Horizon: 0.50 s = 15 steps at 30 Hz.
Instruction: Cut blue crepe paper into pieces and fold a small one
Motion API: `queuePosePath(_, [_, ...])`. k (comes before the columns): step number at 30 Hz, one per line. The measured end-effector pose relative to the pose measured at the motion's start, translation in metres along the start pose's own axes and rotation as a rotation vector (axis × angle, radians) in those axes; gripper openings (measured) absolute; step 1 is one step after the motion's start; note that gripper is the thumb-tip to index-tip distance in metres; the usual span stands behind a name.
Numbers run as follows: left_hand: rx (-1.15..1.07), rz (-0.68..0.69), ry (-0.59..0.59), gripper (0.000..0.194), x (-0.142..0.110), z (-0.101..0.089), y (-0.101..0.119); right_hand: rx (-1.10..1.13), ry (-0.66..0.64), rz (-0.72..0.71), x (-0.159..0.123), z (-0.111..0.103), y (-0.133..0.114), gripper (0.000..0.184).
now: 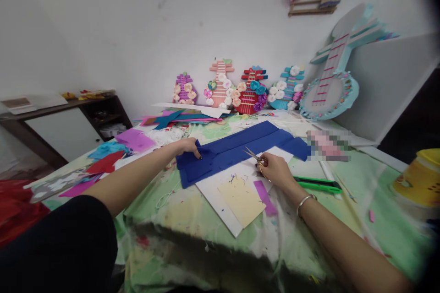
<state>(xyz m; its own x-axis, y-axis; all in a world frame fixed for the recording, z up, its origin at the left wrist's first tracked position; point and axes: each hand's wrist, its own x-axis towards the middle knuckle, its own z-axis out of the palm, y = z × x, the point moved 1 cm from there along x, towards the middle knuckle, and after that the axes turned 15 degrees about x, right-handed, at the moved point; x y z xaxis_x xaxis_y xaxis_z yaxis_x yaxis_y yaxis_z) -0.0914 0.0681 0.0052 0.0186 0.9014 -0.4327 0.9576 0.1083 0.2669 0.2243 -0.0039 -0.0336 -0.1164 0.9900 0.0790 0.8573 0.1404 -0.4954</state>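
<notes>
A dark blue folded sheet (237,149), crepe paper or cloth, I cannot tell which, lies across the table. My left hand (189,147) grips its left end, thumb on top and the fingers partly hidden beneath. In my right hand (273,168) is a pair of scissors (253,154) with gold-coloured handles. Their blades stand slightly apart and point left, over the lower edge of the blue sheet. Under the sheet and my right hand lies a white board (213,197). On that board rest a pale yellow paper square (242,201) with dark scraps and a purple strip (265,198).
A green utility knife (318,185) lies right of my right wrist. Several flower-decorated lute-shaped crafts (249,89) lean against the wall, with a larger light blue one (330,87) at right. Coloured paper (135,139) is piled on the left; a yellow tub (419,178) stands far right.
</notes>
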Motion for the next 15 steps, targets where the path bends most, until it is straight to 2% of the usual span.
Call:
queuePosePath(5, [0.068, -0.007, 0.033, 0.033, 0.011, -0.003, 0.005, -0.016, -0.027, 0.005, 0.000, -0.012, -0.001, 0.029])
queuePosePath(10, [-0.002, 0.079, -0.002, 0.032, 0.013, -0.003, 0.005, -0.041, -0.017, 0.047, -0.006, -0.049, -0.001, 0.021])
queuePosePath(15, [-0.163, 0.187, -0.050, 0.025, 0.013, -0.015, -0.001, -0.023, -0.099, 0.050, -0.039, -0.084, 0.016, 0.023])
